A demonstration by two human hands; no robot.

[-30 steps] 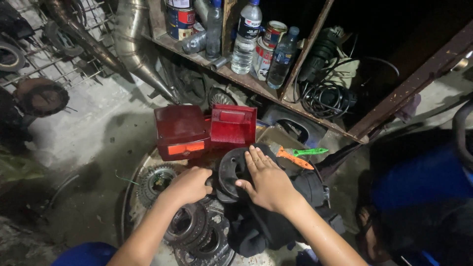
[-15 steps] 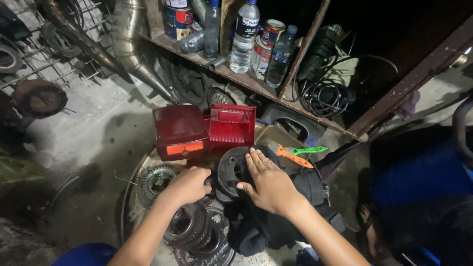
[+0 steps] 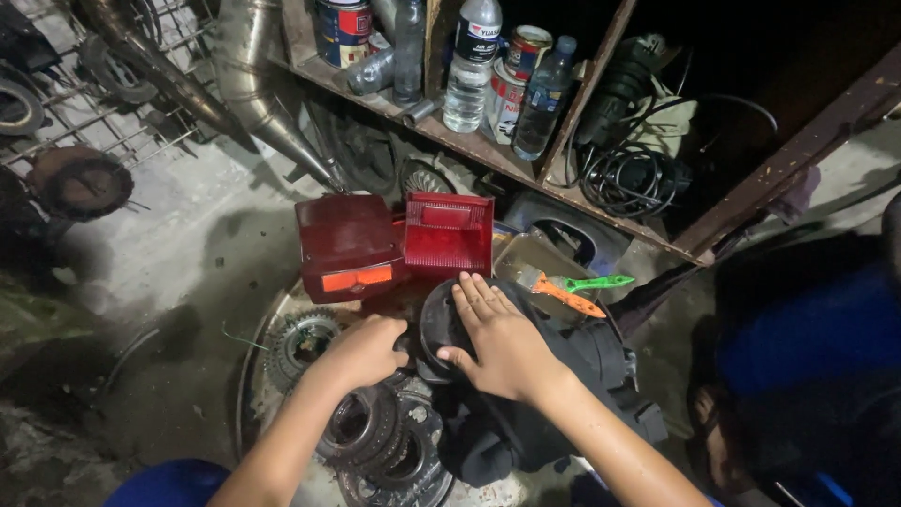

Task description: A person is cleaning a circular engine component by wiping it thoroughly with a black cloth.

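Note:
My right hand (image 3: pixel 497 340) lies flat with spread fingers on a round black metal part (image 3: pixel 439 324), thumb hooked at its lower edge. My left hand (image 3: pixel 364 349) curls around the left side of the same part. Below the hands lie ring-shaped clutch plates and gears (image 3: pixel 375 441) in a round metal pan (image 3: pixel 251 376). A toothed gear (image 3: pixel 300 343) sits at the pan's left. Two red tail-light housings (image 3: pixel 349 246) (image 3: pixel 449 233) stand just behind the part.
A brush with an orange and green handle (image 3: pixel 568 286) rests in a tray at right. A dark cloth or bag (image 3: pixel 572 376) lies under my right arm. A shelf (image 3: pixel 469 141) carries bottles, cans and a coiled cable (image 3: pixel 624 178). Exhaust pipes (image 3: pixel 253 84) lean at back left.
Both hands stay on the black part. The right hand has shifted slightly over it; the view has moved a little.

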